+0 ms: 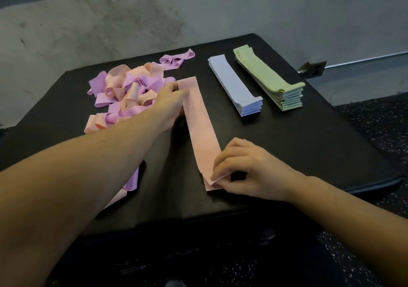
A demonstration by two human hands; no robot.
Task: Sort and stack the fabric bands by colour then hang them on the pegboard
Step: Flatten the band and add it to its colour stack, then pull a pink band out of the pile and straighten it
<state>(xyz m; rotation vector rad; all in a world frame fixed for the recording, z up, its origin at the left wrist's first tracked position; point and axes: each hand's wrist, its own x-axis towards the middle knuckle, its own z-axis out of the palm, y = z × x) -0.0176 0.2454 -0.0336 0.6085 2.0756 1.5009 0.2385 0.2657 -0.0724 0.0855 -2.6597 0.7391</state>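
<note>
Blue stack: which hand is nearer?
Left. The left hand presses the pink band just left of the blue stack; the right hand pinches its near end, farther away.

Views: one only, a wide-angle camera worn on the person's head; no second view shared the scene.
Position: above the near edge of the black table (309, 154), close over it.
Direction: it faced forward and down, across the tabletop toward the grey wall (110, 22) behind.
Nearness: both forearms entered from the bottom corners and loomed large; the left hand (170, 103) and right hand (245, 167) sat mid-frame.
Reach: the whole tabletop showed, with speckled floor (375, 119) at right.
Distortion: edges bowed outward.
</note>
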